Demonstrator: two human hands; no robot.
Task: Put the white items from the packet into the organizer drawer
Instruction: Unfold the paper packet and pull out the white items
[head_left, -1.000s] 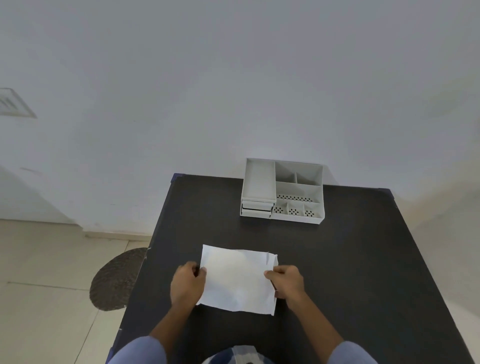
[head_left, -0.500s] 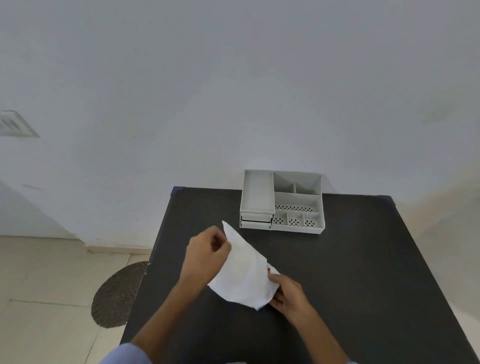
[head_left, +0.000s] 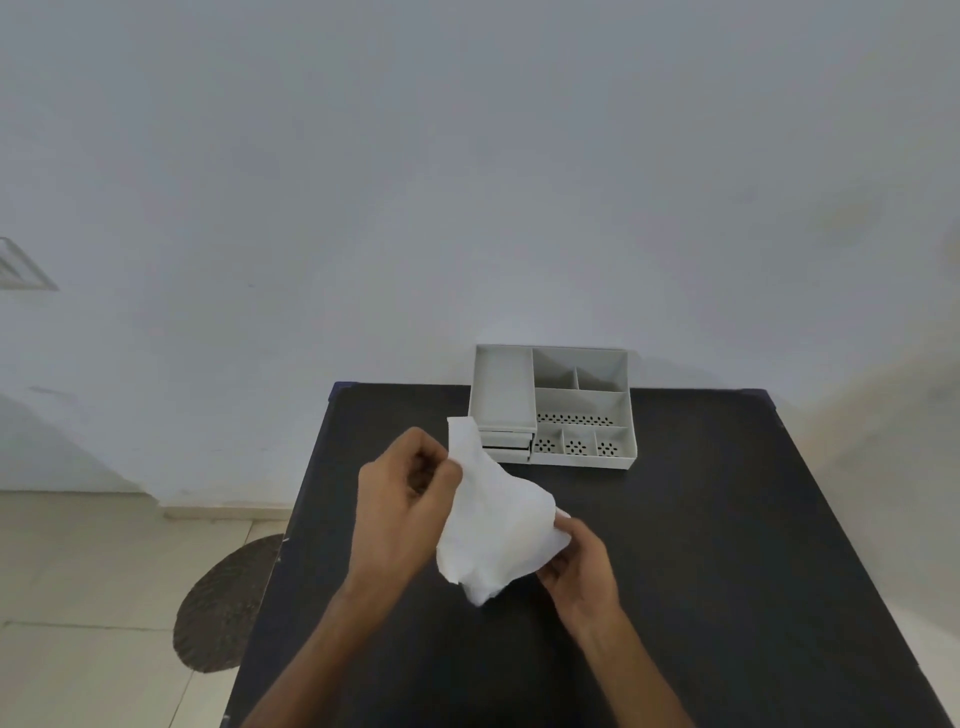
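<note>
Black desk (head_left: 701, 571) pushed against a plain white wall (head_left: 467, 182). Only two things on or above it: the white plastic organizer (head_left: 582, 410) at the far edge, touching the wall, and the white packet (head_left: 498, 525) held up over the desk's middle, near side of the organizer.

Organizer: open-top tray section on the left with two shallow drawers (head_left: 506, 446) stacked under it, both look closed. Right side is split into open compartments, the nearer ones with perforated bottoms. All visible compartments look empty. The packet's top corner overlaps the organizer's near-left corner in the view; can't tell if they touch.

Off the desk: tiled floor (head_left: 78, 597) on the left, with a dark round mat (head_left: 228, 603) just beside the desk's left edge. Vent grille (head_left: 21, 265) on the wall at far left.

Hands:
- left hand (head_left: 400, 509): raised, back of hand towards the camera, fingers curled in, thumb and fingertips pinching the packet's upper left edge.
- right hand (head_left: 582, 566): lower and nearer, fingers closed on the packet's lower right corner, wrist angled in from the near right.

Packet is crumpled and stretched diagonally between the two grips, its bottom tip hanging low over the desk; contact there unclear. Contents not visible.
</note>
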